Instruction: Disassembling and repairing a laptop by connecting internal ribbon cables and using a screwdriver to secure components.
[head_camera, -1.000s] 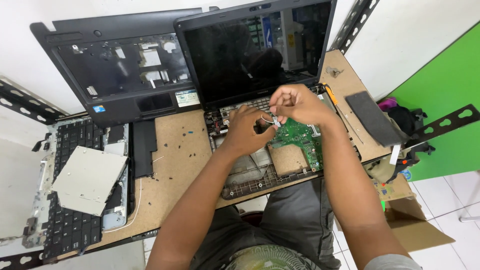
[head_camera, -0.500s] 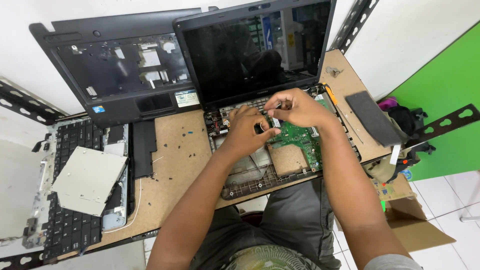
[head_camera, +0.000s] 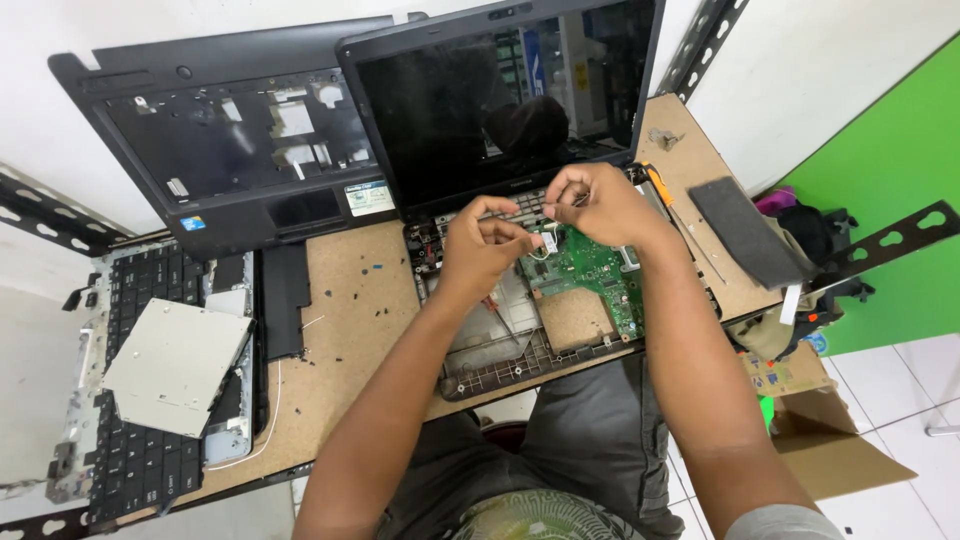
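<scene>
The desk (head_camera: 350, 300), a brown board, carries a laptop (head_camera: 520, 200) stripped of its upper shell: the dark screen stands upright at the back and the open base lies flat in front of it, its long axis running left to right along the desk edge. To the left lean a black palm-rest cover (head_camera: 230, 150) against the wall, a detached keyboard (head_camera: 140, 300) lying flat with a grey disc drive (head_camera: 175, 365) on top of it, and a black strip (head_camera: 285, 300) beside them. On the right lies a dark flat pad (head_camera: 745, 230).

Inside the base sits the green circuit board (head_camera: 590, 275), on the right half, facing up. Both hands work just above its upper left corner. The left hand (head_camera: 480, 245) is curled, fingertips pinched at a small white card (head_camera: 548, 241) that sits on the board there. The right hand (head_camera: 600, 205) is closed, pinching something thin just above that card; what it is I cannot tell, perhaps a cable end.

The step in hand looks like freeing or seating a small connector at that card. The next move would seem to call for a fine, steady pinch and a gentle pull or press in line with the connector, not a twist.
</scene>
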